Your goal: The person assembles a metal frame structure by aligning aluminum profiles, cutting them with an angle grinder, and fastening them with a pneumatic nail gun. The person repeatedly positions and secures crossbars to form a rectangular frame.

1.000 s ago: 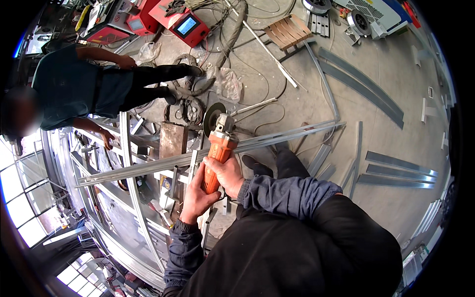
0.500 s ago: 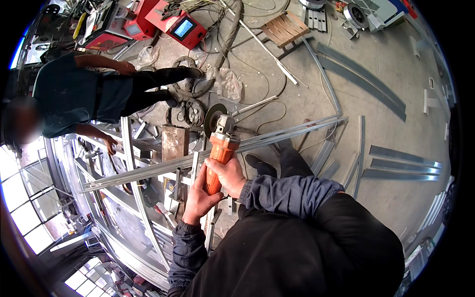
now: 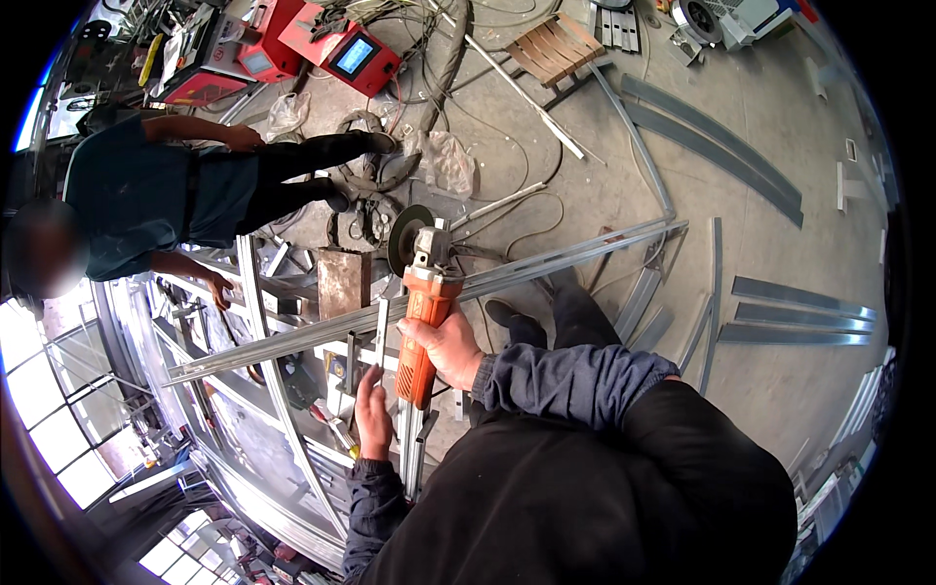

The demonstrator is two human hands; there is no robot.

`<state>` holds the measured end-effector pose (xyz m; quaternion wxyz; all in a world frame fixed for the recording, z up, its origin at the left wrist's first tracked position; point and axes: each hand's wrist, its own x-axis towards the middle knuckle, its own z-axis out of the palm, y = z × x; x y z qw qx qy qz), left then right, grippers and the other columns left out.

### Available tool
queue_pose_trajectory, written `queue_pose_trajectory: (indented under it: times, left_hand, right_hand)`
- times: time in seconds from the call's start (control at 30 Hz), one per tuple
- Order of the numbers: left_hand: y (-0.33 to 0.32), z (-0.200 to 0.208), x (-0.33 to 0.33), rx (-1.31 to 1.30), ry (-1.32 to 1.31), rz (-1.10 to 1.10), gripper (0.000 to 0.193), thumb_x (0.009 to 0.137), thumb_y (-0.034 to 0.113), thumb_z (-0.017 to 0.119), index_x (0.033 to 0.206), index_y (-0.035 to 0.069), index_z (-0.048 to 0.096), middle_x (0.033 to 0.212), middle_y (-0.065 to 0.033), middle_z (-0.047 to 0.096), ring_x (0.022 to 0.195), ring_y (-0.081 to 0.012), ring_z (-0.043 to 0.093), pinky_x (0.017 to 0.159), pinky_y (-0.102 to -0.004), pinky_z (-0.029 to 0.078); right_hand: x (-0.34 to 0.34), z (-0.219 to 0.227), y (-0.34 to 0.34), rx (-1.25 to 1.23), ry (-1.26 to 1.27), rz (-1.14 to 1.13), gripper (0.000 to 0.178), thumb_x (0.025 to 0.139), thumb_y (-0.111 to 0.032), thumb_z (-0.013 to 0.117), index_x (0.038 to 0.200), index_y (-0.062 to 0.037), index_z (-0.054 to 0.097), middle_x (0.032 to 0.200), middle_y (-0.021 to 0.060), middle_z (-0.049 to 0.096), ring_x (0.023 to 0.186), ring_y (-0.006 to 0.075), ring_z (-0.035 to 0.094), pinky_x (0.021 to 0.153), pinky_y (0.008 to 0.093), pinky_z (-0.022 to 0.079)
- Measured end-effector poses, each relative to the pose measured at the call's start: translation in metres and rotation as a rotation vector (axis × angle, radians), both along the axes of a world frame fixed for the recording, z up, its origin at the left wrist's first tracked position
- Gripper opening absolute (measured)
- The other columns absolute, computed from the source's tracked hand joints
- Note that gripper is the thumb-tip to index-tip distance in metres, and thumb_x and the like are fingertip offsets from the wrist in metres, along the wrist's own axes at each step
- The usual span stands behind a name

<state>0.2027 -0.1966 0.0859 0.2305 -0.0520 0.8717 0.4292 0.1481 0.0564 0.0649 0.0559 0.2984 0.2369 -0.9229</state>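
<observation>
An orange angle grinder point(image 3: 419, 341) with a metal head and a dark cutting disc point(image 3: 409, 237) points away from me. My right hand point(image 3: 450, 343) is wrapped round its body from the right. Just left of the tool, apart from it, my left hand point(image 3: 373, 417) is raised with its fingers stretched and holds nothing I can see. Long thin metal bars point(image 3: 302, 336) run slantwise beneath the grinder. Past my left fingertips stands a narrow upright metal strip point(image 3: 382, 331).
At the left a co-worker in a dark shirt point(image 3: 127, 185) stands beside a metal frame point(image 3: 255, 302), one hand near it. A rusty block point(image 3: 343, 283), cables, a wooden-slat stool point(image 3: 556, 49) and red machines point(image 3: 346, 58) lie beyond. Metal strips point(image 3: 795, 336) lie on the right floor.
My left hand has let go of the grinder and drawn back to the left, its fingers now straightened. The grinder, in my right hand, has shifted slightly left.
</observation>
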Motion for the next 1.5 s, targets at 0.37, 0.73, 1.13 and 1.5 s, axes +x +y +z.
queue_pose_trajectory:
  times: [0.37,0.73,1.13,1.5]
  left_hand:
    - [0.015,0.001,0.034,-0.68,-0.029,-0.529,0.068,0.078,0.039,0.093,0.132,0.008,0.067,0.124,-0.0147,0.07,0.116,-0.0397,0.067,0.104,-0.0517,0.052]
    - [-0.018,-0.04,0.054,-0.624,0.044,-0.383,0.045,0.087,0.041,0.087,0.113,0.005,0.078,0.106,-0.0146,0.079,0.101,-0.0362,0.076,0.087,-0.049,0.062]
    - [-0.004,-0.023,0.051,-0.578,0.227,-0.644,0.028,0.097,0.029,0.079,0.107,0.004,0.076,0.099,-0.0129,0.078,0.097,-0.0342,0.074,0.088,-0.0444,0.058]
    - [-0.032,-0.053,0.08,0.699,-0.508,0.744,0.043,0.098,0.028,0.08,0.129,0.0,0.07,0.108,-0.009,0.079,0.095,-0.0255,0.078,0.087,-0.0389,0.064]
  right_hand:
    - [0.007,0.001,-0.002,0.014,-0.058,0.047,0.057,0.096,-0.014,0.085,0.14,-0.0093,0.049,0.115,0.0037,0.065,0.1,0.0155,0.067,0.092,0.0377,0.059]
    - [0.004,-0.004,-0.005,0.03,-0.041,-0.027,0.057,0.097,-0.013,0.083,0.143,-0.0133,0.05,0.105,0.0027,0.065,0.085,0.0152,0.067,0.077,0.0361,0.059]
    - [0.005,-0.008,0.0,-0.008,-0.039,-0.043,0.054,0.097,-0.016,0.085,0.138,-0.0113,0.05,0.105,0.0027,0.066,0.085,0.0144,0.067,0.076,0.0349,0.059]
    - [0.006,-0.011,-0.002,0.052,-0.031,-0.037,0.058,0.096,-0.015,0.086,0.14,-0.0109,0.049,0.115,0.0048,0.065,0.097,0.0173,0.068,0.086,0.0394,0.061]
